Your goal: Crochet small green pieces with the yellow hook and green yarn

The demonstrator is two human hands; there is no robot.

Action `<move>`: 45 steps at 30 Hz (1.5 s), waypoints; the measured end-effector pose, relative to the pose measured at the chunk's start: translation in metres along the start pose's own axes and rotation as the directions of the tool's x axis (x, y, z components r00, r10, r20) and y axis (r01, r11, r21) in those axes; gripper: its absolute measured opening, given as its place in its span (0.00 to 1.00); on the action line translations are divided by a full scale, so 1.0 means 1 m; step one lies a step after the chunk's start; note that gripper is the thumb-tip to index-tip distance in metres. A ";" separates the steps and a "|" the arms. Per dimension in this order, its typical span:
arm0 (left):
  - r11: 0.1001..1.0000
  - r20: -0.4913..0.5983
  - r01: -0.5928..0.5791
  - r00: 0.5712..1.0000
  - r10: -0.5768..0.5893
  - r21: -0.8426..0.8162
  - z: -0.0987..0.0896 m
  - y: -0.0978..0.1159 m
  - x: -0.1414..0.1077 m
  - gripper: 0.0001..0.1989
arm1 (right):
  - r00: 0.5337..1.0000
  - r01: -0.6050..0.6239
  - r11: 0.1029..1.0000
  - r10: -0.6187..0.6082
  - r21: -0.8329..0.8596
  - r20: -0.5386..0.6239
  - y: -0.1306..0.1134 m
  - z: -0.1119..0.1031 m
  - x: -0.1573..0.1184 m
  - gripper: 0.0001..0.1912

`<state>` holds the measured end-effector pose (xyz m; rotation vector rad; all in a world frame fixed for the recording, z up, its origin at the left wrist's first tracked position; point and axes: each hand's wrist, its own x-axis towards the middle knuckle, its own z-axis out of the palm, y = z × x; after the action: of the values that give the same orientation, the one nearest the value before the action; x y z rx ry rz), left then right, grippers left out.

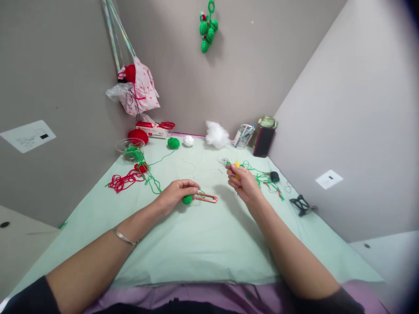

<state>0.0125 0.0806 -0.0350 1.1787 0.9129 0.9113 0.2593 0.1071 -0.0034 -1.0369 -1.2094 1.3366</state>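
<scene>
My left hand (183, 190), fingers closed, pinches a small green crocheted ball (187, 199) over the middle of the table. A strand of green yarn runs by its fingertips. Just right of them is a copper-coloured pair of thread snips (209, 199); whether the fingers touch it I cannot tell. To the right, my right hand (244, 183) is raised a little, its fingers wrapped round a crochet hook (237, 169) with a yellow handle. A thin metal end sticks out below that fist.
Red yarn (126, 179) and a clear tub (131, 150) lie left. Behind are a green yarn ball (173, 143), a white ball (188, 141), white stuffing (217, 134) and a clear cup (244, 136). Right are green strands (262, 176), a black spool (274, 176) and a black stand (301, 205).
</scene>
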 end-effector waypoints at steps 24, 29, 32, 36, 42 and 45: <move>0.966 0.072 -0.141 0.989 0.128 0.216 -0.001 0.004 0.002 0.04 | 0.915 -0.215 0.971 0.238 -0.105 0.325 0.010 0.046 -0.030 0.15; 0.996 0.093 -0.068 0.994 0.063 0.059 -0.002 0.001 0.003 0.10 | 0.920 -0.230 0.972 0.232 -0.042 0.316 0.008 0.040 -0.026 0.16; 0.999 0.110 -0.017 0.994 0.022 -0.050 0.001 0.002 0.000 0.15 | 0.928 -0.224 0.974 0.218 -0.015 0.303 0.008 0.032 -0.021 0.17; 0.985 0.138 0.018 0.990 0.006 -0.172 0.002 0.005 -0.003 0.17 | 0.942 -0.211 0.977 0.196 0.028 0.274 0.007 0.024 -0.017 0.17; 0.964 0.104 0.021 0.995 0.007 -0.265 -0.002 0.003 0.000 0.16 | 0.951 -0.205 0.977 0.185 0.060 0.249 0.004 0.025 -0.019 0.17; 0.958 0.082 0.011 0.997 0.013 -0.287 -0.003 0.000 0.000 0.14 | 0.950 -0.206 0.977 0.184 0.062 0.252 0.002 0.027 -0.021 0.16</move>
<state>0.0102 0.0819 -0.0350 0.9590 0.6855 0.9529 0.2345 0.0827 -0.0031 -0.9685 -1.2403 1.6980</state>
